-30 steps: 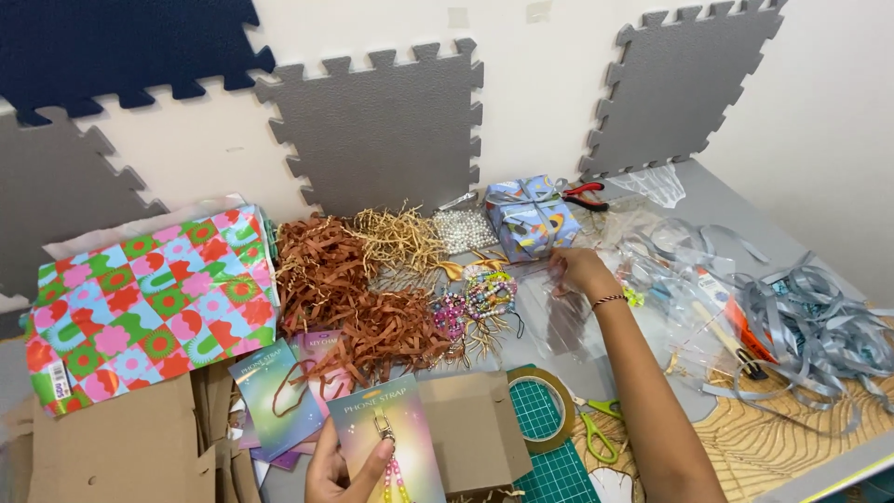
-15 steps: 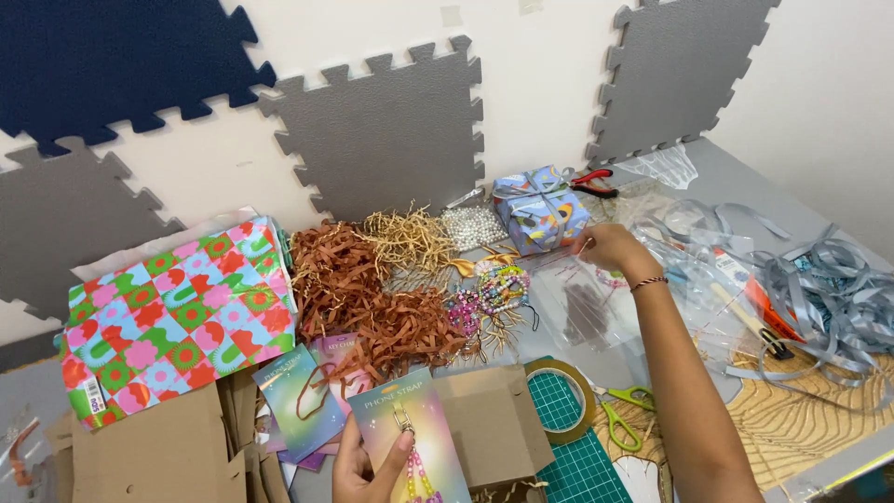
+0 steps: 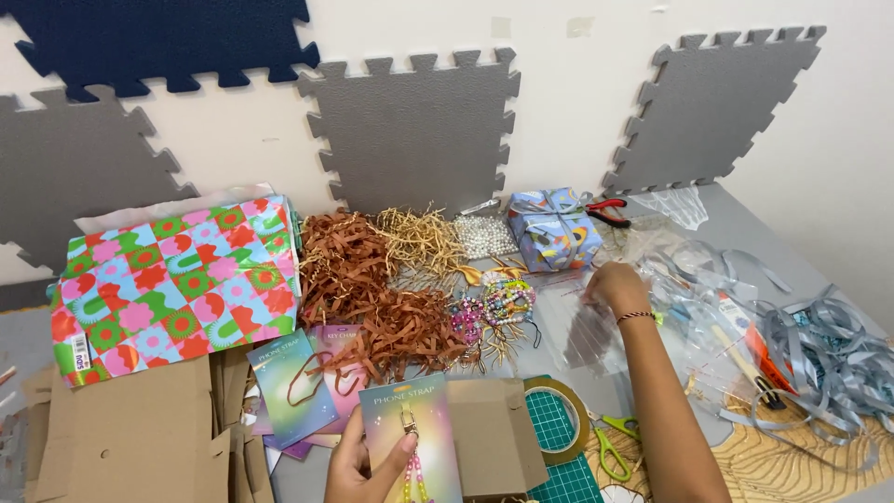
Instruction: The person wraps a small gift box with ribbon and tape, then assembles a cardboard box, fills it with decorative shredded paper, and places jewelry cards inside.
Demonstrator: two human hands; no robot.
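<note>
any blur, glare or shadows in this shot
Head view: light is even and soft, with only a faint shadow under the right hand. The clear bags there catch pale glare. The card in the left hand is sharp. The frame's bottom edge cuts off both.

At the bottom centre of the frame the left hand (image 3: 358,470) holds a rainbow card (image 3: 410,438). At centre right the right hand (image 3: 616,287) rests on clear plastic bags (image 3: 582,326) just below a wrapped gift box (image 3: 551,230).
</note>
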